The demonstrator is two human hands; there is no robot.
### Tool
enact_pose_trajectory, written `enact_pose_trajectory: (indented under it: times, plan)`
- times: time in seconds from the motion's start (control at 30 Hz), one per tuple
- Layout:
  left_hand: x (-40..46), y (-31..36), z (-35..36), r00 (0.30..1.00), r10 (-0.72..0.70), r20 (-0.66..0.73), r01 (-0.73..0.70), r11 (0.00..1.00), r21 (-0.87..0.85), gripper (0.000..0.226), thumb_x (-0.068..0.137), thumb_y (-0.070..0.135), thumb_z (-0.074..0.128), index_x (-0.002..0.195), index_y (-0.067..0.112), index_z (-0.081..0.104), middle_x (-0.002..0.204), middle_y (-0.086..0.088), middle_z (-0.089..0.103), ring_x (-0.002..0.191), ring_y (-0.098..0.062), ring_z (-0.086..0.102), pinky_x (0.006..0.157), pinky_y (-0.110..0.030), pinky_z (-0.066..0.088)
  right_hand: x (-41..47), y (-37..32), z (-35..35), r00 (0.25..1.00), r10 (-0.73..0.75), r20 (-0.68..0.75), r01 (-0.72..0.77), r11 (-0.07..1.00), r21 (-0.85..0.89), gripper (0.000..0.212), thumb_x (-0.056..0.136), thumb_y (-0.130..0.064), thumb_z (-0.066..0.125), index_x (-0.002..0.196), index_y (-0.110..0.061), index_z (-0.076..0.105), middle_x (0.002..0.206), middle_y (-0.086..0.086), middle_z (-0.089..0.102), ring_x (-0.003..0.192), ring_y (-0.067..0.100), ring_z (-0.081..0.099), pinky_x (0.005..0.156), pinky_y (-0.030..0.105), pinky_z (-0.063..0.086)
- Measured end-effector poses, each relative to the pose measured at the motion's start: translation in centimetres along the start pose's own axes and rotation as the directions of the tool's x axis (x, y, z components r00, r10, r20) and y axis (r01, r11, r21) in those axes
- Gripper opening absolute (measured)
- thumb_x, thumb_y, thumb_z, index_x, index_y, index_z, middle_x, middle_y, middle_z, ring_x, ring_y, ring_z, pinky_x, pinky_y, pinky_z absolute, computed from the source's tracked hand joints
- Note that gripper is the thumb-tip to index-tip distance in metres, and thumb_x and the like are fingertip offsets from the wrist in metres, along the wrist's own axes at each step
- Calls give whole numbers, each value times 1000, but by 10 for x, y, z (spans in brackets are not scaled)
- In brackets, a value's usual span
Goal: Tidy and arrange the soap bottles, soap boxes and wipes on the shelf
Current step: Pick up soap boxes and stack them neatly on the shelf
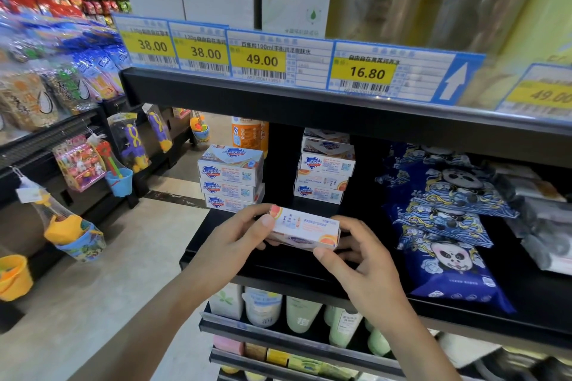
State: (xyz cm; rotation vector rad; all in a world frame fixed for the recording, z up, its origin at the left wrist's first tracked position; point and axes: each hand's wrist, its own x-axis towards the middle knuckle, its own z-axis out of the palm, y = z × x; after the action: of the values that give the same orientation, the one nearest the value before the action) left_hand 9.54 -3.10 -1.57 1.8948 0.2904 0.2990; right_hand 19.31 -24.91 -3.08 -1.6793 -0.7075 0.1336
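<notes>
Your left hand (238, 235) and right hand (365, 260) pinch the soap box (305, 230) by its ends, fingers curled, probably squaring it for the shelf (278, 260).

both your bare forearms reach up and forward from the bottom of the view, converging toward the middle. your left hand (240, 233) has its thumb pressed on top and its fingers curled underneath what it holds. your right hand (360, 252) pinches from the opposite end, thumb forward, fingers bent behind, wrist slightly cocked.
</notes>
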Motion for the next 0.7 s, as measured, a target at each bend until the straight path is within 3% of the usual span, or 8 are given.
enact_pose_trajectory:
  times: [0.07,0.13,0.23,0.47,0.6,0.7]
  plan:
    - [-1,1,-2,1000,-8,23,8,1000,-17,52,94,73,50,137,45,55,107,33,70,104,5,66,84,-3,43,0,0,-1,1000,10,2,-10,1000,13,40,91,-13,79,122,-36,68,118,-7,71,95,15,67,80,23,56]
    - [-1,0,-3,999,-4,46,5,999,-32,62,86,79,55,139,48,52,118,33,69,114,9,63,93,-11,45,0,0,-1,1000,11,7,-11,1000,13,41,91,-13,79,120,-41,69,115,-6,71,92,14,67,79,23,56]
    - [-1,-2,-4,998,14,54,-12,999,-33,71,75,76,61,140,50,52,127,24,69,121,2,63,99,-21,48,1,1,0,1000,8,4,-8,1000,-16,39,91,-16,79,121,-40,69,112,-6,71,88,14,65,75,27,54]
    - [-2,-2,-6,998,68,15,-67,998,-20,55,87,41,76,139,40,57,123,15,74,109,-12,69,94,-29,49,1,3,-1,1000,4,23,-3,999,-36,36,93,-22,79,121,-41,70,106,-5,72,81,17,62,76,43,54]
    - [-1,-2,-6,998,64,25,-63,998,-10,45,89,29,76,132,35,63,119,14,76,110,-10,69,91,-22,51,2,4,0,999,22,28,-21,999,-42,33,90,-36,77,120,-45,69,101,-6,73,79,19,60,78,49,54]
    - [-1,-2,-6,998,56,21,-56,998,-8,39,94,20,75,129,32,66,118,15,76,109,-8,70,91,-16,52,2,5,-1,999,24,36,-22,998,-51,33,93,-35,77,121,-48,68,99,-5,74,80,23,61,79,52,55]
